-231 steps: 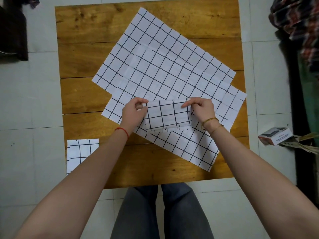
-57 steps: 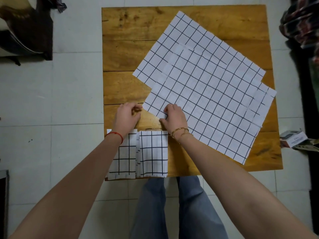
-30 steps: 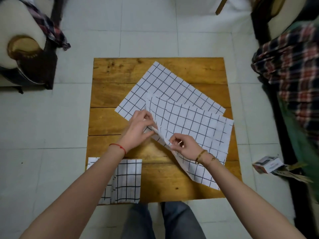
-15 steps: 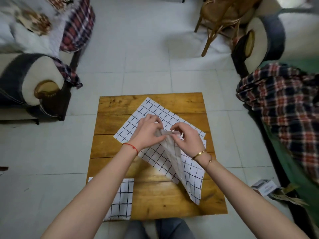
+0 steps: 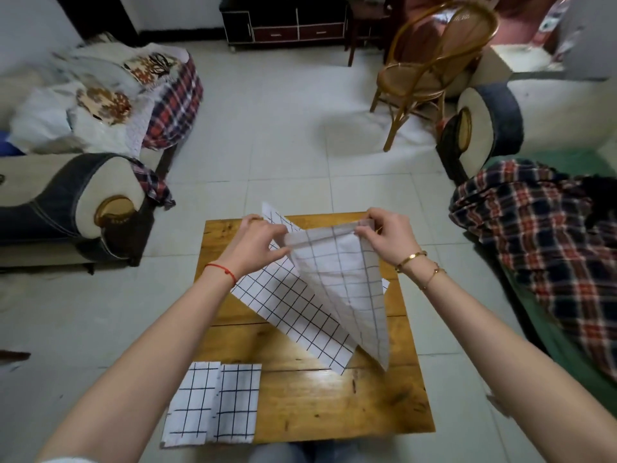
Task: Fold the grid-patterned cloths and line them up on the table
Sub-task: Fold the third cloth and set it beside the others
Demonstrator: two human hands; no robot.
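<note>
A grid-patterned cloth [image 5: 347, 289] hangs above the wooden table [image 5: 334, 402], its pale back side facing me and its lower corner drooping toward the table's right. My left hand [image 5: 257, 243] pinches its top left edge and my right hand [image 5: 387, 235] pinches its top right corner. A second grid cloth [image 5: 293, 305] lies flat and slanted on the table beneath it. Two folded grid cloths [image 5: 213, 402] lie side by side at the table's near left corner, the left one overhanging the edge.
Sofas with plaid blankets flank the table: one sofa armrest [image 5: 83, 202] at left, a plaid blanket [image 5: 541, 242] at right. A rattan chair [image 5: 430, 68] and a dark cabinet [image 5: 283, 21] stand beyond on the tiled floor.
Both hands have lifted the top cloth higher off the table and drawn apart along its upper edge. The camera has tilted up, showing more of the room.
</note>
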